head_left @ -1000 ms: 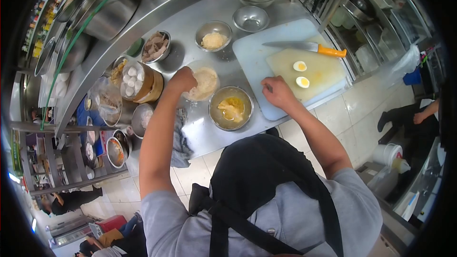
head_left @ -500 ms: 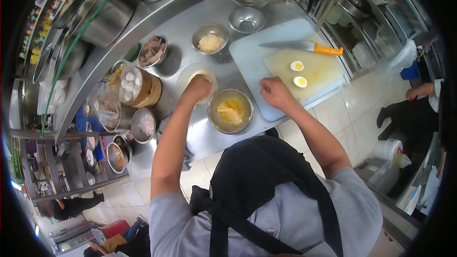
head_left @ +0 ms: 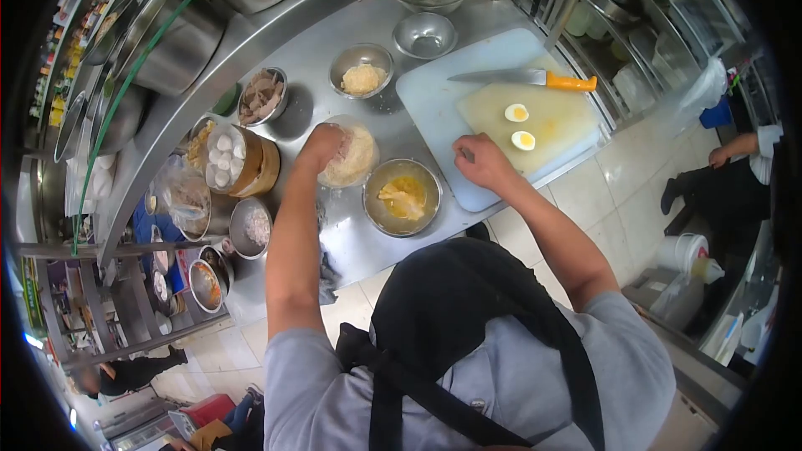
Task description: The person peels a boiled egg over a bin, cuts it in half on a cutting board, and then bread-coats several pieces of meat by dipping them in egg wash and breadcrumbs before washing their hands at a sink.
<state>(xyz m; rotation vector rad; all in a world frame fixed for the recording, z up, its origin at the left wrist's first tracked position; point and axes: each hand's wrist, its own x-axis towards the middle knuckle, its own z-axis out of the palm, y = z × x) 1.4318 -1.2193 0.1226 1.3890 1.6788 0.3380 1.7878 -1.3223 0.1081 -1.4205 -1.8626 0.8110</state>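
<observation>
My left hand (head_left: 324, 146) is at the left side of a bowl of pale crumbs (head_left: 355, 156); its fingertips are at the crumbs, and whether they hold anything is too small to tell. My right hand (head_left: 479, 160) hovers curled over the near-left part of the cutting board (head_left: 426, 88). Between my hands stands a metal bowl (head_left: 378, 219) with yellow egg liquid and a pale piece (head_left: 403, 200) in it. Two boiled egg halves, one (head_left: 516, 113) behind the other (head_left: 524, 141), lie on the board, near a knife with an orange handle (head_left: 571, 82).
Behind the crumbs are a bowl of pale yellow mixture (head_left: 363, 78) and an empty metal bowl (head_left: 424, 36). A bowl of meat pieces (head_left: 262, 97), a steamer of white balls (head_left: 225, 155) and a bowl of pinkish food (head_left: 253, 227) stand left. A person (head_left: 735, 167) is at the right.
My left hand has moved left from the middle of the crumb bowl to its left side, uncovering the crumbs. My right hand has stayed nearly still.
</observation>
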